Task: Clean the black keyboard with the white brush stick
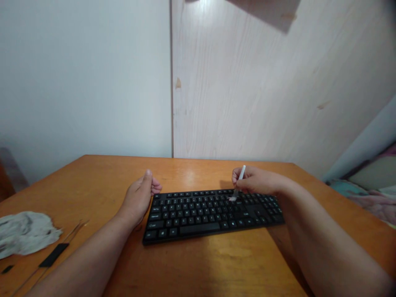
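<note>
A black keyboard (192, 216) lies flat on the wooden table, slightly angled, its white-lettered keys facing up. My left hand (142, 192) rests on edge against the keyboard's upper left corner, thumb raised and fingers loosely bent, with nothing seen in it. Above the right part of the keys, my right hand (252, 180) pinches a small brush with a white handle (242, 172). The pale bristles (233, 199) touch or hover just over the keys near the top right of the letter block. My right hand and forearm cover part of the number pad.
At the left of the table (198, 264) lies a crumpled whitish cloth (26, 233). Beside it are a thin tweezer-like tool with a black middle (54, 255) and a small black piece (7, 269). A wall and a pale wooden panel (235, 90) rise behind; bedding (371, 194) shows at right.
</note>
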### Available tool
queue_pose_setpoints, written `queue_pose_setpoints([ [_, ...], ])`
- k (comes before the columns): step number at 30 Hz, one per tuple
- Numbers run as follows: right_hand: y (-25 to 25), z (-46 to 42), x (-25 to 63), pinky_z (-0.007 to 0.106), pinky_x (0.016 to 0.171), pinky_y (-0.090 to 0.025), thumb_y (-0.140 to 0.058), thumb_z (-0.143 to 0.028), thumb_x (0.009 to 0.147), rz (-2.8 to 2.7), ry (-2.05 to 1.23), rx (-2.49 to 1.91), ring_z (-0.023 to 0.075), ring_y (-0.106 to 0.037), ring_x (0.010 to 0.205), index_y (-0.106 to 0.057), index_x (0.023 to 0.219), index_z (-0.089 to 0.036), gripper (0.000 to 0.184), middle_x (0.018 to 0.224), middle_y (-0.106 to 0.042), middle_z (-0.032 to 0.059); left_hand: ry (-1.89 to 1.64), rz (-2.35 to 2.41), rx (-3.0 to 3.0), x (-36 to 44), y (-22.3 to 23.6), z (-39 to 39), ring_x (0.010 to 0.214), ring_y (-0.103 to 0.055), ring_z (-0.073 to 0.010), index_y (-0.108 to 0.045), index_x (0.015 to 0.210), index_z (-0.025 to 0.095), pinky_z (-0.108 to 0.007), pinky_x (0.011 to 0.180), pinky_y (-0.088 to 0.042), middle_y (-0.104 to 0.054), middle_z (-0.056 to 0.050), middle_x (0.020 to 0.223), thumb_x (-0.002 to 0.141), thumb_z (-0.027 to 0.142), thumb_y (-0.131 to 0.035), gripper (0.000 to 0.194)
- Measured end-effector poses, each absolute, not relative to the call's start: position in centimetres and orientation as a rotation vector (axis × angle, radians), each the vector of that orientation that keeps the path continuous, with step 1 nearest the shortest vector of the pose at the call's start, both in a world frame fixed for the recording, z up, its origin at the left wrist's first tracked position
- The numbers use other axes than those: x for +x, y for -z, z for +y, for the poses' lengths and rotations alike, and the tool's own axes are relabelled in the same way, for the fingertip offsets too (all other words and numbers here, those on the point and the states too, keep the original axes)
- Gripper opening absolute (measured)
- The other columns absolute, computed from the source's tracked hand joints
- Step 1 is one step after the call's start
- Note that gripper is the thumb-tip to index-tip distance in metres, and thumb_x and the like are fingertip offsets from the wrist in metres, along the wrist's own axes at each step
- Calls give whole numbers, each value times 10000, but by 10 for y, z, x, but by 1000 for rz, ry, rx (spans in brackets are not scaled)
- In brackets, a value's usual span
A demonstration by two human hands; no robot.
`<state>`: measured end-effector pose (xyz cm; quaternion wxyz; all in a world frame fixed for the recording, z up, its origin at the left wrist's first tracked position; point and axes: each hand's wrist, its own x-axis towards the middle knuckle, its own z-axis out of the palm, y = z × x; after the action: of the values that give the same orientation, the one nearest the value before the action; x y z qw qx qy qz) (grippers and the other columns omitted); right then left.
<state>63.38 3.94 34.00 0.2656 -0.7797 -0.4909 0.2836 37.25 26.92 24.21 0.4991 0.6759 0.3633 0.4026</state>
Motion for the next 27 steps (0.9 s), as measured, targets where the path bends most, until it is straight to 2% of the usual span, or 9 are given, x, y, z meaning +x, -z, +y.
queue_pose_setpoints([
  [7, -341, 35, 643, 255, 512, -359, -593, -197, 706, -1394, -704, -2163, 139, -480, 564, -572, 702, -204, 23, 587, -549, -13, -973, 874, 1635, 372, -238, 274, 679, -637, -215, -624, 735, 174, -328, 662, -492, -692, -82, 732, 849, 767, -386, 650],
  [12, -344, 31, 647, 273, 525, -348, -613, -212, 720, -1407, -582, -2188, 157, -517, 580, -549, 653, -213, 92, 604, -553, 0, -978, 881, 1631, 372, -239, 273, 654, -632, -207, -621, 714, 179, -322, 653, -491, -690, -73, 719, 846, 768, -396, 643],
  [18, -345, 32, 638, 265, 525, -353, -582, -236, 779, -1356, -752, -2040, 184, -631, 629, -543, 755, -221, 48, 640, -551, -10, -980, 883, 1626, 372, -241, 271, 657, -631, -209, -623, 719, 177, -322, 649, -488, -691, -75, 716, 851, 762, -392, 643],
  [24, -344, 32, 644, 279, 536, -348, -620, -255, 756, -1406, -594, -2143, 155, -507, 566, -540, 661, -217, 129, 606, -535, -4, -975, 891, 1642, 372, -241, 270, 663, -634, -213, -626, 716, 178, -324, 650, -485, -689, -74, 714, 855, 758, -389, 642],
  [27, -346, 32, 646, 269, 521, -344, -611, -303, 781, -1347, -615, -2104, 148, -482, 556, -552, 712, -219, 123, 589, -524, -9, -981, 873, 1640, 372, -240, 270, 659, -632, -207, -622, 712, 180, -316, 648, -485, -685, -65, 710, 846, 753, -421, 621],
])
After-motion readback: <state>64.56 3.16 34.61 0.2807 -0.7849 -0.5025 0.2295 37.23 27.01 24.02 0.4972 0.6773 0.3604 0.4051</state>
